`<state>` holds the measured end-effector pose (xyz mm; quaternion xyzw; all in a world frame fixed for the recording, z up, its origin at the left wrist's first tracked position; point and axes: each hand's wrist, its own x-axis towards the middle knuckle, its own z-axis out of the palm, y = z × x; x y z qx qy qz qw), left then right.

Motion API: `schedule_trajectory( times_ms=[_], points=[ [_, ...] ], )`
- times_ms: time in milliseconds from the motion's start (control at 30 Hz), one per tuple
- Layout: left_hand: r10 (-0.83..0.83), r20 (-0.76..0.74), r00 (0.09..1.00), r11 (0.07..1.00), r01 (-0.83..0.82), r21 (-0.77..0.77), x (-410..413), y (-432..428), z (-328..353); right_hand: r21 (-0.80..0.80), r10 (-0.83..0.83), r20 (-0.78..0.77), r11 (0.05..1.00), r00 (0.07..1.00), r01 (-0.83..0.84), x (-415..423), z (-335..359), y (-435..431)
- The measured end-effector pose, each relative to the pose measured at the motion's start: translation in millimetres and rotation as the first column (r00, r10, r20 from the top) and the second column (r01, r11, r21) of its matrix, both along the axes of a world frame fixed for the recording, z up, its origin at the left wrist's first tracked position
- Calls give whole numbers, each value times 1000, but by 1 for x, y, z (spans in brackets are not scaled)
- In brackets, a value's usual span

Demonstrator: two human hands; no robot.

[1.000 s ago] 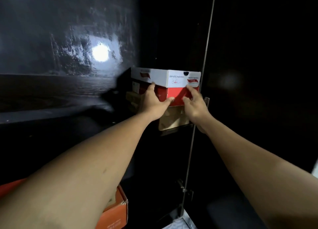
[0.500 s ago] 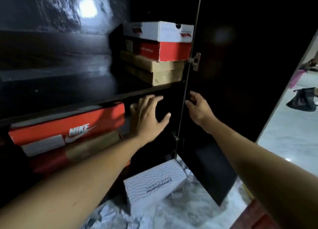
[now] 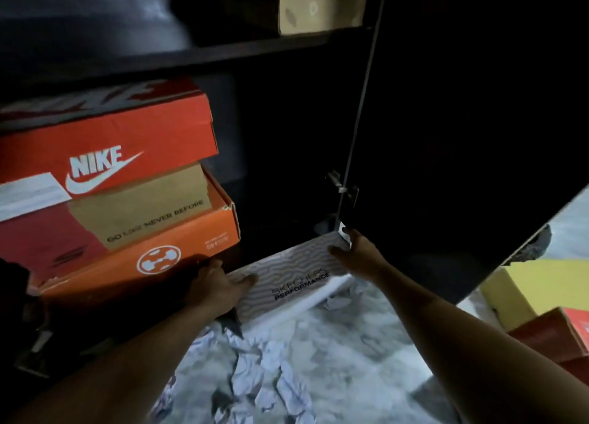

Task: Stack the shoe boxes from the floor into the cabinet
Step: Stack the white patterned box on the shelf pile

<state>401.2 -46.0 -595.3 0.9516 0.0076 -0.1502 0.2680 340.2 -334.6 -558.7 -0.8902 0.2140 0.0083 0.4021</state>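
Observation:
A white shoe box point(image 3: 296, 275) with a wavy grey pattern and black lettering lies on the marble floor at the foot of the dark cabinet point(image 3: 191, 55). My left hand point(image 3: 216, 286) grips its near-left end, thumb lying on the lid. My right hand point(image 3: 355, 251) grips the far-right corner, fingers over the edge by the door hinge. Inside the cabinet on the left, a red Nike box point(image 3: 105, 143) sits on a brown box point(image 3: 143, 207), which rests in an orange box point(image 3: 178, 248). A tan cardboard box point(image 3: 318, 6) stands on the shelf above.
The black cabinet door point(image 3: 446, 120) stands open on the right, close to my right hand. Crumpled white paper point(image 3: 255, 366) litters the floor in front. A yellow box point(image 3: 526, 291) and a red box point(image 3: 554, 334) lie on the floor at the far right.
Both hands left the red-and-white box on the upper shelf, dropped past the middle shelf and now hold the white box on the floor. My view has tilted downward.

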Motion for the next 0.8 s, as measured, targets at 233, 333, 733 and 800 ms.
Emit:
schedule_trajectory(
  times_ms=[233,333,733,800],
  points=[
    [68,-70,995,993,-74,-96,0,-10,-6,90,-15,-47,996,999,19,10,-18,3],
    [117,-130,985,977,-137,-164,-7,-18,7,136,-74,-25,988,997,77,6,-12,2],
    [203,-82,976,776,-212,-595,-51,-30,122,340,-201,132,929,971,146,-72,114,-3],
    [190,-32,981,718,-161,-678,-62,-33,158,329,-211,203,934,956,136,-91,153,1]
  ],
)
